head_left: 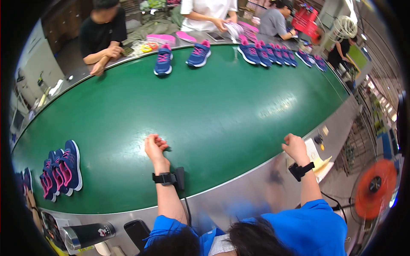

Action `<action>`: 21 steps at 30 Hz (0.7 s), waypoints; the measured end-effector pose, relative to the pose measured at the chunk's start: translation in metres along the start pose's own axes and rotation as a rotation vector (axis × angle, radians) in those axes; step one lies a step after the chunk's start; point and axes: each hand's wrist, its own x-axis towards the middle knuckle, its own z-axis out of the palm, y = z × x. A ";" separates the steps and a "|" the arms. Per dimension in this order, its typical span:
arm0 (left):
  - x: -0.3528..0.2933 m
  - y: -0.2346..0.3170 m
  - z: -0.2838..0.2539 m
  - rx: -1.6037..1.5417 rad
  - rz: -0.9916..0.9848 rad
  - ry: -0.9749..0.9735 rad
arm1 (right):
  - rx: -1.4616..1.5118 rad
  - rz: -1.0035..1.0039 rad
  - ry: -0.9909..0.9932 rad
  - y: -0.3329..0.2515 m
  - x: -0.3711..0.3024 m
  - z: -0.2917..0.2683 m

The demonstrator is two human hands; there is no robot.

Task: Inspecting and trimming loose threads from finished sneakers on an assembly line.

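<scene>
Over the near part of the green conveyor belt (pixel 205 115), my left hand (pixel 156 149) is raised with loosely bent fingers and holds nothing that I can see. A small dark patch beside its fingertips is too unclear to name. My right hand (pixel 295 148) hovers at the belt's near right edge, fingers slightly curled and apart, with nothing visible in them. Each wrist wears a black strap with a small box. Left of my left hand, several navy sneakers (pixel 72 164) with pink linings stand close together on the belt. Neither hand touches a shoe.
More navy sneakers (pixel 163 60) line the belt's far side. People sit or stand there, near pink insoles (pixel 161 39). A dark tumbler (pixel 87 234) and phone (pixel 136 232) lie at lower left. Papers (pixel 318 158) rest by my right wrist; an orange fan (pixel 374 184) stands right.
</scene>
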 end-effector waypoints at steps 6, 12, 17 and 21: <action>-0.003 0.003 -0.008 -0.010 -0.025 -0.036 | 0.587 -0.432 -0.222 -0.219 0.104 0.033; -0.004 -0.003 -0.001 -0.004 -0.071 -0.073 | 1.238 -0.275 -0.714 -0.403 0.213 0.111; -0.010 -0.002 0.002 0.014 -0.085 -0.101 | 1.554 -0.152 -0.747 -0.483 0.253 0.128; -0.013 -0.002 0.004 0.032 -0.103 -0.116 | 1.618 -0.085 -0.692 -0.491 0.273 0.139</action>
